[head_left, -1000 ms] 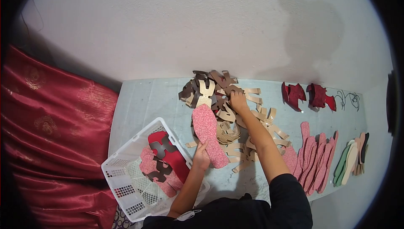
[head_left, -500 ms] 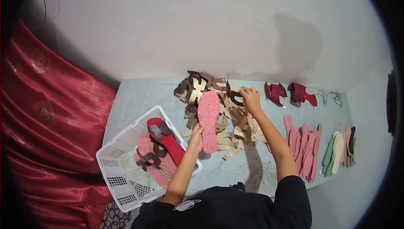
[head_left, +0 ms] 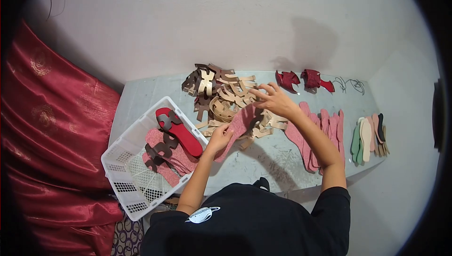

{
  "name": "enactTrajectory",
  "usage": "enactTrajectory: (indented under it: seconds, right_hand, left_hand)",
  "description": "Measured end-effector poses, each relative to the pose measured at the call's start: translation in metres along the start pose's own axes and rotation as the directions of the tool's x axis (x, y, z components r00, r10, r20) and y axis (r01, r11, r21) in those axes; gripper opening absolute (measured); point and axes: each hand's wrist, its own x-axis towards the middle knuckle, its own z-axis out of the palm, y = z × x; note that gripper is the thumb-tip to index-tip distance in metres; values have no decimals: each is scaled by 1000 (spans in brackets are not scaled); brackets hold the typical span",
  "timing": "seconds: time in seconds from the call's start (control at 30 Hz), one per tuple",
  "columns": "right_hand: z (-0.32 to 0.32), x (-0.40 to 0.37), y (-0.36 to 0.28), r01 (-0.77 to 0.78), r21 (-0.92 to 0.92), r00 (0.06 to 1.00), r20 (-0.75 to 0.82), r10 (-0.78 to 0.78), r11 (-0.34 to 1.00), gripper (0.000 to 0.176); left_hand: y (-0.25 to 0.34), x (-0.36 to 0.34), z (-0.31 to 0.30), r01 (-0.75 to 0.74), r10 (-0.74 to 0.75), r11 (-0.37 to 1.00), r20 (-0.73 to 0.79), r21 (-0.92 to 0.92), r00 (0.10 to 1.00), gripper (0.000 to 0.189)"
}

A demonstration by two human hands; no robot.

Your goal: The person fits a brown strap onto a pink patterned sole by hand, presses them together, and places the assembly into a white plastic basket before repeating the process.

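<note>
My left hand [head_left: 221, 138] is closed around the near part of a pink speckled insole [head_left: 240, 123], which slants up and away to the right. At its far end my right hand [head_left: 275, 101] hovers with fingers spread, the thumb side close to the insole tip. A dark cut-out strap [head_left: 257, 116] shows at that end, below the right hand; whether it is looped round the insole or only lies against it is hard to see. Beyond both hands lies a heap of beige strap pieces [head_left: 223, 108] with brown straps [head_left: 193, 84] on its left.
A white plastic basket [head_left: 134, 126] at the left holds a red sole [head_left: 186, 138] and pink insoles [head_left: 155, 136] with dark straps. To the right are several pink insoles [head_left: 306, 148], green and cream insoles [head_left: 366, 138], dark red straps [head_left: 310, 79] and black cords [head_left: 355, 85].
The insole has tipped from nearly upright to slanting right. My right hand, earlier pinching the dark strap beside the insole, has come to the insole's far end, its fingers now spread. The camera view has shifted.
</note>
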Motion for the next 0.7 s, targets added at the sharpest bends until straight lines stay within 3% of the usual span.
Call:
enactTrajectory:
  seconds: [0.13, 0.33, 0.4, 0.43, 0.47, 0.53, 0.57, 0.6, 0.67, 0.7]
  right_hand:
    - [-5, 17, -21, 90, -60, 996, -18, -91, 994, 10]
    - [6, 30, -45, 121, 19, 992, -41, -121, 992, 26]
    - [5, 30, -48, -6, 165, 994, -105, 23, 986, 37]
    - [3, 30, -48, -45, 236, 986, -148, 82, 971, 46]
    - [-1, 28, -49, -43, 226, 985, -152, 78, 973, 46]
    - [-11, 18, -55, -301, 449, 893, -177, 414, 841, 44]
    - [-11, 11, -59, -372, 447, 832, -228, 505, 813, 42]
    - [-5, 2, -63, -367, 434, 838, -231, 495, 823, 42]
    - [15, -16, -75, -484, 690, 611, -174, 772, 538, 35]
    - [17, -22, -83, -487, 730, 567, -153, 809, 480, 35]
  left_hand:
    - [4, -9, 5, 37, -35, 999, 142, -16, 989, 26]
    - [2, -22, 0, 102, -49, 980, 287, -171, 957, 27]
    - [-5, -25, -2, 129, -61, 971, 314, -200, 948, 31]
    - [-1, -29, -3, 189, -76, 917, 312, -350, 947, 33]
    - [2, -33, -4, 242, -88, 836, 315, -492, 945, 36]
    - [12, -43, -4, 228, -68, 798, 293, -557, 954, 35]
    - [19, -48, -3, 244, -91, 746, 267, -620, 959, 34]
    - [24, -49, -3, 251, -113, 691, 241, -678, 964, 33]
    - [26, -51, -1, 259, -123, 631, 235, -731, 964, 32]
    - [26, -52, 0, 238, -97, 582, 224, -777, 970, 36]
